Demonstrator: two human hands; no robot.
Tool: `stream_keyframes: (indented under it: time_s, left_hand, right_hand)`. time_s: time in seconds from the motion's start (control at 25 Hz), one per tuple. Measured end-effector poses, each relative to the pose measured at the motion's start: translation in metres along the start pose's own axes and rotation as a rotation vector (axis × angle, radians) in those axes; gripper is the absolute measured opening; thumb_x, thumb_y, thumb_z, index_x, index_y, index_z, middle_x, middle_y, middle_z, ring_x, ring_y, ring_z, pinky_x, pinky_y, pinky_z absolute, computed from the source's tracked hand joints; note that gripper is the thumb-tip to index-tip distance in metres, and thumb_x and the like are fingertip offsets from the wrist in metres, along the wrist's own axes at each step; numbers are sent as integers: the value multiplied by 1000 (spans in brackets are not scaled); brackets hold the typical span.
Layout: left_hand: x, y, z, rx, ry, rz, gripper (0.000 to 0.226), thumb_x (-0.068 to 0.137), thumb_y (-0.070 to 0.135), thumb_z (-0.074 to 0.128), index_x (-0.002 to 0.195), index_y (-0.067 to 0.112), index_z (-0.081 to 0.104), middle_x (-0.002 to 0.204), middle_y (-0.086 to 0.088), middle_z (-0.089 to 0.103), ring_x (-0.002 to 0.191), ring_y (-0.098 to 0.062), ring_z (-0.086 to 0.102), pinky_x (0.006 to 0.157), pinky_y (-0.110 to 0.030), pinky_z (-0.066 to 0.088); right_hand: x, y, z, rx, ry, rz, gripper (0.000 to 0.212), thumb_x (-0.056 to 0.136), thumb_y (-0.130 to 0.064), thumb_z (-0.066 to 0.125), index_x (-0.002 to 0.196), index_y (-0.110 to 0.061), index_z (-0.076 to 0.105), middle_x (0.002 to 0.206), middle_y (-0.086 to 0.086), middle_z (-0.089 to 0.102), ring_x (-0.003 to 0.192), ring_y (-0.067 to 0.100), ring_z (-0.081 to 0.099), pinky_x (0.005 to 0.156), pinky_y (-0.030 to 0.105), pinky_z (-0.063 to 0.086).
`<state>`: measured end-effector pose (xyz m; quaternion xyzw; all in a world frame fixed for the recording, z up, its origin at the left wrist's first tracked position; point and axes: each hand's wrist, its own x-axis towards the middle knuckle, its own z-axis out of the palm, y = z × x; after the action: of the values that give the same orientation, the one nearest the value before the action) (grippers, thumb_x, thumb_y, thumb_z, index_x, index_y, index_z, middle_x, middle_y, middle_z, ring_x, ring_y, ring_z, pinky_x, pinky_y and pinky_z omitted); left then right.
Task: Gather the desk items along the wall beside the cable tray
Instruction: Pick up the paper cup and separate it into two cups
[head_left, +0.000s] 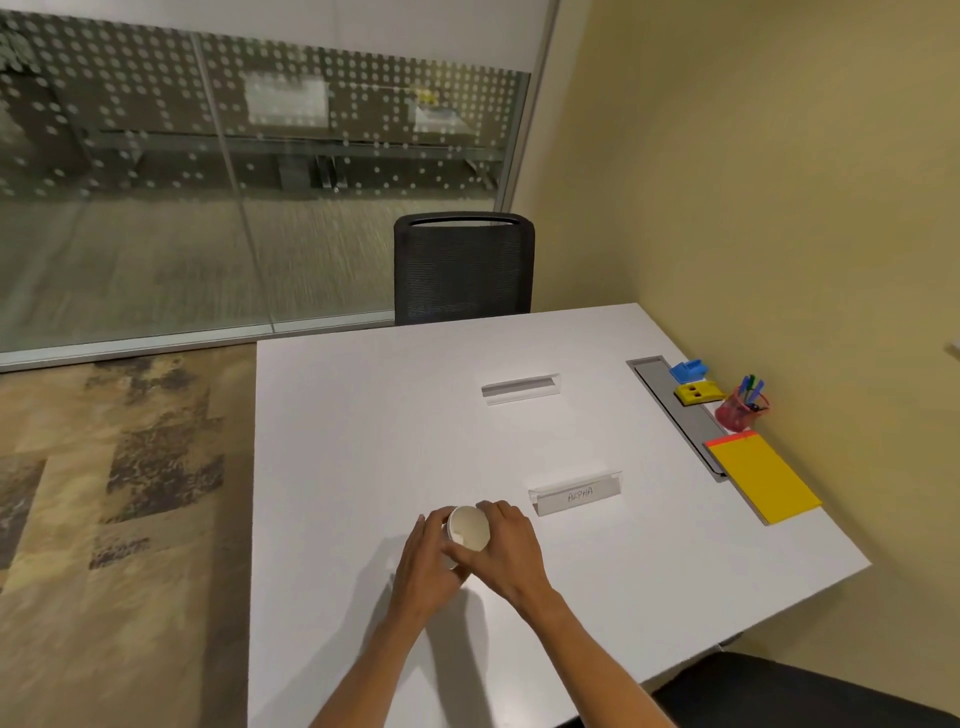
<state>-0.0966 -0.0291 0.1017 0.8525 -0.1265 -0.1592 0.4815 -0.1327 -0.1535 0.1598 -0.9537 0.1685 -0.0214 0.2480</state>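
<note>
the left hand (426, 569) and right hand (509, 548) wrap the paper cup (467, 527) near the counter's (363, 415) 6 o'clock, seemingly to carry it steadily toward 2 o'clock; there the notepad (763, 478) and pen cup (740, 411) already line the wall (779, 208) beside the cable tray (675, 405).

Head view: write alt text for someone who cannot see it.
Left hand and right hand hold a white cup over the table. Ahead lie two name stands; a pen pot, yellow pad and two blocks sit by the cable tray.
</note>
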Motion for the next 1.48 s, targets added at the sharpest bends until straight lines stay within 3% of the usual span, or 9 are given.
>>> stream_keyframes:
  time_s: [0.24, 0.4, 0.52, 0.64, 0.76, 0.96, 1.12, 1.28, 1.48]
  left_hand:
    - [11, 7, 12, -9, -44, -55, 58, 64, 30, 72, 116, 45, 51, 107, 19, 68, 102, -11, 67, 82, -38, 59]
    - [24, 12, 23, 21, -64, -76, 64, 67, 20, 74, 104, 63, 44, 100, 32, 66, 95, 2, 65, 76, -31, 59]
    - [33, 12, 31, 26, -76, -89, 66, 67, 20, 74, 104, 65, 43, 103, 40, 61, 92, 11, 62, 70, -25, 57]
    - [43, 8, 38, 27, -81, -90, 66, 67, 20, 74, 105, 64, 44, 104, 39, 61, 92, 4, 65, 69, -24, 56]
    - [55, 0, 43, 19, -86, -109, 63, 67, 23, 76, 103, 63, 44, 98, 32, 66, 91, -4, 67, 69, -25, 56]
    - [78, -16, 52, -27, -36, -163, 58, 61, 49, 84, 104, 53, 45, 96, 27, 66, 88, -4, 67, 68, -23, 53]
    - [101, -33, 62, -12, 7, -256, 72, 63, 29, 90, 115, 42, 43, 106, 12, 62, 100, -25, 64, 79, -37, 55]
    - [118, -50, 76, -20, 11, -273, 79, 59, 25, 93, 107, 54, 36, 104, 14, 62, 98, -23, 64, 84, -40, 57]
    - [125, -67, 88, -26, 34, -269, 74, 59, 26, 92, 113, 44, 44, 112, 4, 67, 103, -28, 67, 89, -45, 58]
  right_hand:
    - [18, 22, -8, 138, -132, 48, 67, 61, -69, 69, 104, -18, 60, 101, -3, 49, 94, 16, 56, 80, 31, 52]
    - [31, 37, -11, 176, -136, 45, 68, 60, -64, 72, 108, -17, 59, 103, -2, 46, 98, 17, 54, 81, 27, 50]
    - [40, 48, -12, 196, -127, 33, 69, 61, -64, 72, 112, -19, 59, 104, -3, 44, 96, 15, 50, 80, 22, 45]
    - [48, 54, -11, 205, -125, 36, 66, 62, -62, 70, 113, -22, 58, 104, -4, 42, 96, 13, 47, 79, 19, 40]
    - [56, 56, -16, 220, -111, 30, 60, 64, -59, 68, 112, -23, 58, 104, -4, 42, 101, 16, 52, 80, 21, 45]
    - [87, 72, -42, 177, 0, 11, 62, 66, -64, 64, 114, -25, 57, 108, -4, 43, 104, 16, 49, 85, 27, 49]
    - [118, 104, -58, 91, 86, 68, 70, 71, -65, 66, 122, -18, 57, 113, 0, 45, 110, 19, 47, 89, 32, 50]
    - [141, 132, -53, 83, 113, 149, 72, 69, -63, 67, 122, -16, 57, 114, 0, 45, 112, 23, 48, 88, 34, 50]
    - [156, 147, -38, 77, 143, 160, 74, 70, -67, 65, 124, -17, 56, 117, -1, 46, 113, 22, 48, 86, 30, 47]
